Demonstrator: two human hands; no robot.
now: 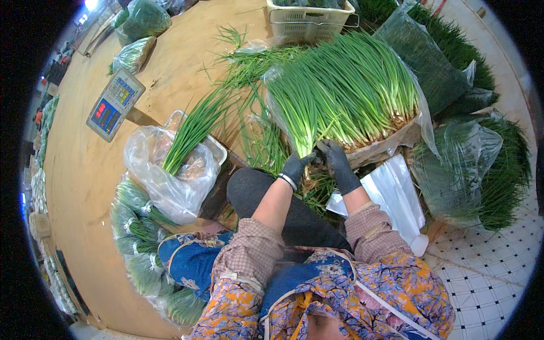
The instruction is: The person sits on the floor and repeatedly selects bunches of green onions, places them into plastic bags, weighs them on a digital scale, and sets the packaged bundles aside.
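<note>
My left hand (298,166), in a dark glove, is closed around the pale lower stems of a small bunch of scallions (304,146), whose roots hang below the fist. Close beside it my right hand (335,160), also gloved, has its fingers curled at the near edge of a large pile of scallions (352,91). Whether those fingers grip a stem is hidden. The pile lies on plastic sheeting, leaves pointing away and roots towards me. To my left, another loose bunch of scallions (193,134) rests on an opened clear plastic bag (178,187) over a scale pan (216,148).
The scale's display head (115,104) stands at left. Several tied, bagged bunches (138,250) line my left side. Flat plastic bags (395,191) lie by my right forearm. A white crate (310,21) stands beyond the pile, and plastic-covered greens (459,170) are at right.
</note>
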